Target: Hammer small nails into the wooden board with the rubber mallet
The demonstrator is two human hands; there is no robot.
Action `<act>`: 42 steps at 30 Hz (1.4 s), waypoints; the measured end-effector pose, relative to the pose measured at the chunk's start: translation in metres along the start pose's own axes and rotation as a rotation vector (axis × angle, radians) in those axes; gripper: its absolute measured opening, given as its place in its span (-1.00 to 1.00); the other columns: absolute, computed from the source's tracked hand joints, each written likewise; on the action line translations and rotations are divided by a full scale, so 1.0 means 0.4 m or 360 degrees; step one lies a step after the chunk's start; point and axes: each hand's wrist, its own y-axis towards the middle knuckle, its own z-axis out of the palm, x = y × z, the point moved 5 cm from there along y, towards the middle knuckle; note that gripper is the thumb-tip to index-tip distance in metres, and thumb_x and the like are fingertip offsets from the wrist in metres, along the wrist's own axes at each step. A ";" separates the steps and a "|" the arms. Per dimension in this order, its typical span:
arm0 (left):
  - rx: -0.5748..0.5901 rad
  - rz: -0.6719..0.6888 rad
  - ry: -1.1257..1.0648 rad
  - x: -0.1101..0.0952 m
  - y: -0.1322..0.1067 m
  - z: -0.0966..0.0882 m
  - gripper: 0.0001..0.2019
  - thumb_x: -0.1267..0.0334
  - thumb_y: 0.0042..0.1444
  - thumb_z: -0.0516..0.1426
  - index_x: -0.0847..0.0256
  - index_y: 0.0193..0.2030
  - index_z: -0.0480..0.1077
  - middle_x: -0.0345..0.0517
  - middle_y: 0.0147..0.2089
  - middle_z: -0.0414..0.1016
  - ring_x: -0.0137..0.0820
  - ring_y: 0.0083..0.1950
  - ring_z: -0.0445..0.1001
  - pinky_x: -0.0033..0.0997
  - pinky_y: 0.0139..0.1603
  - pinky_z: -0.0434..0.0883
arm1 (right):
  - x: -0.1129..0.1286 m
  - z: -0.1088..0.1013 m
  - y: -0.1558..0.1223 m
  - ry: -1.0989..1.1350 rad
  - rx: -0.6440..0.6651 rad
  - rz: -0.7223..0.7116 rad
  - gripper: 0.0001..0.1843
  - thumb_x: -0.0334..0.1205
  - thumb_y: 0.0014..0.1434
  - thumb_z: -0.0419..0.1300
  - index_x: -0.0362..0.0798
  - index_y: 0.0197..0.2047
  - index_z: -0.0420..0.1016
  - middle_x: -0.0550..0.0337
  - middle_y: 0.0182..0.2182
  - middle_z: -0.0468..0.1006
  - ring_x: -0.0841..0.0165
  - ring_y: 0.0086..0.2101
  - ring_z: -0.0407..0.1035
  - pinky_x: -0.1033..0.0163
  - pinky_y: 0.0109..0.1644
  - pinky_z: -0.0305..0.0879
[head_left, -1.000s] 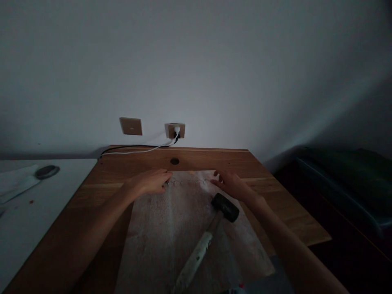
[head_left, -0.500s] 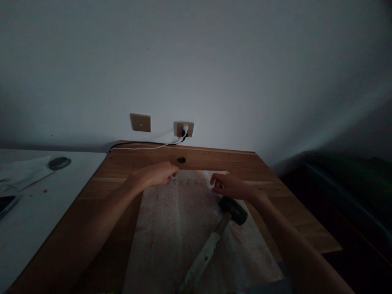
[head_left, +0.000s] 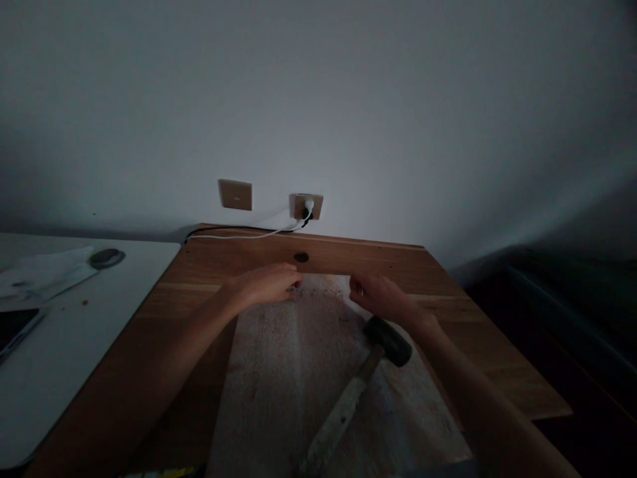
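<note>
A pale, worn wooden board (head_left: pixel 269 372) lies on the brown wooden desk. Along its far end runs a row of several small, thin upright bits that look like nails (head_left: pixel 318 292). My left hand (head_left: pixel 271 284) is closed over the far left part of the board, its curled fingertips beside that row. At the far right part, my right hand (head_left: pixel 378 295) is also closed, fingers curled inward. Anything pinched in either hand is too small or dark to make out. A mallet (head_left: pixel 388 340) with a black head and a wrapped handle rests untouched across the board, below my right hand.
Behind the desk (head_left: pixel 478 338), cables (head_left: pixel 239 234) lead to a wall socket (head_left: pixel 306 207). A round hole (head_left: pixel 301 257) pierces the desktop. On the left, a white table (head_left: pixel 89 345) carries crumpled paper (head_left: pixel 50 272) and a dark-screened device (head_left: pixel 17 328).
Both hands have shifted slightly toward the board's far edge, and the right fingers have curled in more. The mallet stays on the board. The whole view has shifted a little.
</note>
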 end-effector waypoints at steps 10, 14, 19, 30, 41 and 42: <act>-0.0160 -0.0086 0.0302 -0.034 0.004 -0.022 -0.77 0.35 0.35 0.08 0.27 -0.28 0.55 0.06 -0.21 0.64 -0.22 -0.19 0.61 -0.30 -0.13 0.42 | 0.050 0.032 0.031 -0.0094 -0.0014 -0.0010 -0.66 -0.09 0.44 0.09 -0.07 -0.25 0.59 -0.14 -0.22 0.70 0.07 -0.18 0.61 0.12 -0.13 0.36; -0.0042 -0.0023 0.0181 -0.061 0.004 -0.023 -0.69 0.08 0.37 0.15 0.22 -0.33 0.52 -0.02 -0.28 0.62 -0.24 -0.24 0.60 -0.33 -0.23 0.40 | 0.058 0.023 0.033 -0.0051 -0.0007 -0.0100 -0.86 -0.30 0.31 0.18 -0.04 -0.12 0.57 -0.03 -0.15 0.70 0.15 -0.17 0.60 0.20 -0.15 0.33; -0.0102 0.0003 0.0241 -0.053 0.008 -0.014 -0.90 0.26 0.30 0.20 0.22 -0.16 0.52 -0.01 -0.06 0.61 -0.25 -0.08 0.60 -0.37 -0.18 0.40 | 0.065 -0.016 0.017 0.0084 0.0031 -0.0226 -0.72 -0.27 0.31 0.22 0.02 0.09 0.48 0.18 -0.15 0.70 0.34 -0.20 0.57 0.32 -0.14 0.31; -0.0267 -0.0006 0.0401 -0.028 0.035 0.039 -0.77 0.27 0.39 0.05 0.29 -0.14 0.52 0.09 -0.15 0.61 -0.20 -0.15 0.61 -0.27 -0.11 0.48 | 0.136 0.021 0.053 0.0016 -0.0021 -0.0268 -0.82 -0.39 0.34 0.13 -0.10 -0.13 0.58 -0.08 -0.10 0.66 0.18 -0.13 0.57 0.22 -0.10 0.34; -0.0118 -0.0071 0.0101 -0.018 0.022 0.009 -0.65 0.11 0.42 0.01 0.24 -0.24 0.53 0.11 -0.20 0.65 -0.16 -0.18 0.63 -0.26 -0.16 0.44 | 0.178 0.007 0.048 0.0141 -0.0085 -0.0315 -0.83 -0.26 0.40 0.14 -0.10 -0.05 0.55 -0.05 -0.17 0.67 0.19 -0.17 0.56 0.19 -0.09 0.36; -0.0126 -0.0058 0.0118 -0.014 0.020 0.008 -0.69 0.15 0.41 0.03 0.24 -0.23 0.53 0.11 -0.16 0.65 -0.16 -0.14 0.63 -0.27 -0.13 0.44 | 0.187 0.018 0.055 0.0126 -0.0083 -0.0304 -0.83 -0.27 0.40 0.15 -0.12 -0.12 0.57 -0.10 -0.18 0.67 0.16 -0.17 0.56 0.17 -0.09 0.36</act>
